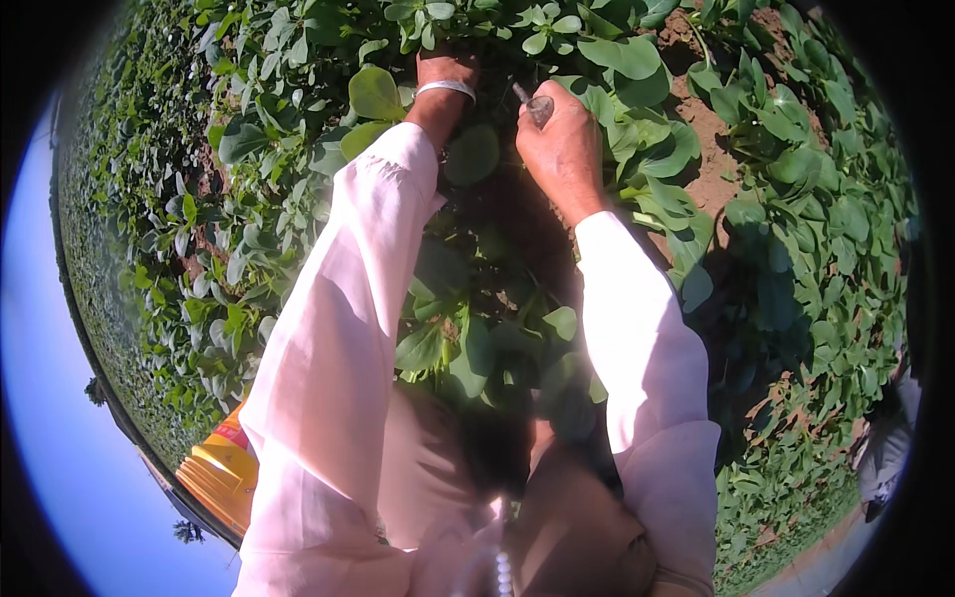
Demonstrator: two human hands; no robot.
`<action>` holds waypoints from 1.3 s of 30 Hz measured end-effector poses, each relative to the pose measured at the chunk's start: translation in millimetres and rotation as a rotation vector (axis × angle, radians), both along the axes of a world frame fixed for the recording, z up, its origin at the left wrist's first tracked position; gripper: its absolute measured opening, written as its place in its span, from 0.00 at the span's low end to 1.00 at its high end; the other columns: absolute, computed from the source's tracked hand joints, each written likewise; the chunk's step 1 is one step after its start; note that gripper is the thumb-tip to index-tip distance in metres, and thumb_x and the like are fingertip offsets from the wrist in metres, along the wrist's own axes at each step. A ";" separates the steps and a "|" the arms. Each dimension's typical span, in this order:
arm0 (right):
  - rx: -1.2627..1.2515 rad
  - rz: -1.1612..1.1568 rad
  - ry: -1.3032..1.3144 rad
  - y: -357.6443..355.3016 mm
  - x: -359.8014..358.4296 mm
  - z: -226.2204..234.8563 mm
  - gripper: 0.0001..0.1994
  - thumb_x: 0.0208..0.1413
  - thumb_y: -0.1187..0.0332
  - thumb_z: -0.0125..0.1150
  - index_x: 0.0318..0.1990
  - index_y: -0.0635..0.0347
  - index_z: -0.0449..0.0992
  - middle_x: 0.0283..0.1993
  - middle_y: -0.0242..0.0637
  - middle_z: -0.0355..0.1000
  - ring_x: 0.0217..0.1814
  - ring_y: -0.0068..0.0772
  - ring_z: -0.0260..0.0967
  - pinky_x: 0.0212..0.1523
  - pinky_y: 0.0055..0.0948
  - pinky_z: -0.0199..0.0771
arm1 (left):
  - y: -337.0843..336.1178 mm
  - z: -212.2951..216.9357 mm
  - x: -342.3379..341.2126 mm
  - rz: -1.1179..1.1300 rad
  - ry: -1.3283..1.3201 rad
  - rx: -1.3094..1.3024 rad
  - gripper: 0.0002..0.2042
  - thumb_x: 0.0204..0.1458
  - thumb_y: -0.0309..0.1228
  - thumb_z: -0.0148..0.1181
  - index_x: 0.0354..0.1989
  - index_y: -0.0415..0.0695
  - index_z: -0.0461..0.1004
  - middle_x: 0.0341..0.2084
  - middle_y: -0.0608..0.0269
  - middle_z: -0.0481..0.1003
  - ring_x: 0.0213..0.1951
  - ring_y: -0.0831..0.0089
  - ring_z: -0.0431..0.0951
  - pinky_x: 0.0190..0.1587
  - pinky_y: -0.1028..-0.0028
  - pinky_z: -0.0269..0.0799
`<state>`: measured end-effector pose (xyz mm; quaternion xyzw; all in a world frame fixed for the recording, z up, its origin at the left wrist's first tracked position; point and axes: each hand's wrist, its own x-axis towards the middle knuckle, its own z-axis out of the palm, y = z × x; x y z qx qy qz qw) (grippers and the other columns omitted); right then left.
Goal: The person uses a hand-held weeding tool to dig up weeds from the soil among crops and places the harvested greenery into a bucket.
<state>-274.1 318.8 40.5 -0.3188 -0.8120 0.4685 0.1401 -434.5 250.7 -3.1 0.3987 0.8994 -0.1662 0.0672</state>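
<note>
My left hand point(445, 68) reaches into low green leafy plants point(557, 35) at the top of the view; its fingers are hidden among the leaves, and a silver bangle point(447, 88) circles the wrist. My right hand point(562, 139) is closed around a small tool with a dark metal tip point(534, 103) that points up toward the plants. Both forearms wear pale pink sleeves point(348, 289). What the left hand grips cannot be made out.
Broad-leaved plants point(796, 189) cover the field on all sides, with patches of reddish-brown soil point(711, 149) on the right. An orange and yellow cloth or container point(221, 468) lies at the lower left. A grey shape point(885, 453) stands at the far right edge.
</note>
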 end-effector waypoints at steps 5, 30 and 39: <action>-0.205 -0.093 0.010 -0.3 12.2 3.2 0.09 0.49 0.71 0.60 0.26 0.65 0.67 0.21 0.42 0.69 0.23 0.43 0.69 0.28 0.36 0.67 | -30.2 5.6 -6.1 0.604 -0.425 0.941 0.11 0.52 0.31 0.57 0.41 0.39 0.76 0.37 0.52 0.78 0.39 0.59 0.78 0.42 0.64 0.74; -0.633 -0.233 0.000 -40.6 116.1 39.5 0.12 0.56 0.72 0.57 0.24 0.58 0.60 0.15 0.24 0.55 0.12 0.16 0.51 0.12 0.23 0.51 | -249.4 152.5 121.5 1.127 -1.001 2.262 0.11 0.59 0.36 0.53 0.39 0.40 0.69 0.27 0.63 0.68 0.34 0.71 0.69 0.43 0.72 0.69; -0.119 0.231 -0.094 -78.3 142.2 65.2 0.08 0.51 0.75 0.58 0.29 0.62 0.63 0.17 0.44 0.63 0.18 0.44 0.63 0.22 0.35 0.62 | -281.0 174.1 138.0 0.666 -1.510 2.181 0.12 0.63 0.37 0.42 0.42 0.41 0.65 0.23 0.70 0.61 0.18 0.80 0.56 0.23 0.79 0.57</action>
